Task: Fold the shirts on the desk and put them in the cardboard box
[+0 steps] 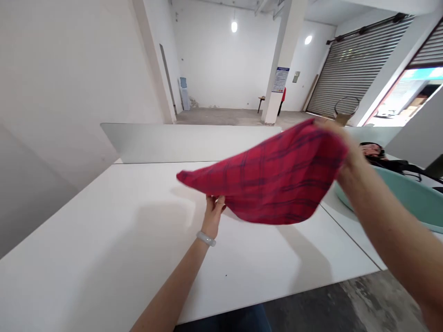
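The left grip (pixel 213 213) and the right grip (pixel 341 143) both pinch a red plaid cloth (pixel 273 177), its red crossed by dark blue lines, and hold it up above a white counter (pixel 104 258). The left grip is pressed together on the cloth's lower edge, its fingers (pixel 215 201) showing just behind the fabric and a pale green bangle (pixel 206 238) circling the wrist beneath. The right grip closes over the cloth's upper right corner, higher and farther forward than the left. Between the two grips the cloth sags in a loose belly, while a free corner juts out past the left grip, above the counter and apart from it. To the right of the right grip, a teal plastic basin (pixel 411 198) sits on the counter, with black fabric (pixel 391 165) near its far rim; whether that fabric lies inside the basin is hard to tell. Ahead of the grips, a pale grey panel (pixel 187 143) stands along the counter's far edge. Well beyond it are a pillar with a blue-and-white notice (pixel 282 79) and, farther right, a ribbed metal roller shutter (pixel 353 64). Below the right grip, bare concrete floor (pixel 377 295) shows past the counter's edge.
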`<state>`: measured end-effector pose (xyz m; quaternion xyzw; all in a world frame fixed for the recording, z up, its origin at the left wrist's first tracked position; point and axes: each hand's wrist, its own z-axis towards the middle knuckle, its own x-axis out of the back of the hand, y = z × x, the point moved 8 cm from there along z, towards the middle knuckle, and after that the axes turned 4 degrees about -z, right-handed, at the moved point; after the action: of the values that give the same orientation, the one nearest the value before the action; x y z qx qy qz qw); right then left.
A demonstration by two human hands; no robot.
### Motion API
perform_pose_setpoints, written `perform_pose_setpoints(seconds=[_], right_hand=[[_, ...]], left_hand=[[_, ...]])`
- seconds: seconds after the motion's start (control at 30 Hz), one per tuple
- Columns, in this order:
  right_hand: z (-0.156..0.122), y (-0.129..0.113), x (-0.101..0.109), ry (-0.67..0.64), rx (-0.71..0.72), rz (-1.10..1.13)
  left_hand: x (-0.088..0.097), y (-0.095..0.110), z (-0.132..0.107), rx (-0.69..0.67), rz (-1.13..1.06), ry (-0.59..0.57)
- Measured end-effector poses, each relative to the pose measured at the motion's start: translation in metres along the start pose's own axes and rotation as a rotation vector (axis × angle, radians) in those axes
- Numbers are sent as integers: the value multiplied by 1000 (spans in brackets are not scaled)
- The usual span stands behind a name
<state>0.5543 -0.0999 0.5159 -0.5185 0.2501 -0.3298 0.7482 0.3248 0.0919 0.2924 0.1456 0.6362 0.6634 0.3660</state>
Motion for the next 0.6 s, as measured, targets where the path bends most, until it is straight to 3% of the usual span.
perform_pose_setpoints(seconds=[0.1, 0.17, 0.23, 0.3, 0.43, 0.5, 0.6], right_hand=[[-16, 86, -35, -93, -207, -79], [-21, 136, -41, -125, -236, -190], [-22, 177, -34, -44, -222, -291], [-23, 209, -28, 24, -227, -395], [-30, 245, -41, -63, -223, -679], [-34, 249, -51, -105, -161, -807], [-39, 246, -57, -62, -98, -888]], left_hand=[[64, -6, 5, 42, 81, 162], [101, -12, 3, 93, 202, 266], [124, -12, 1, 86, 270, 342], [135, -5, 0, 7, 271, 398], [141, 19, 2, -212, 127, 478], [145, 29, 3, -263, 27, 511], [151, 47, -3, -322, 22, 591]])
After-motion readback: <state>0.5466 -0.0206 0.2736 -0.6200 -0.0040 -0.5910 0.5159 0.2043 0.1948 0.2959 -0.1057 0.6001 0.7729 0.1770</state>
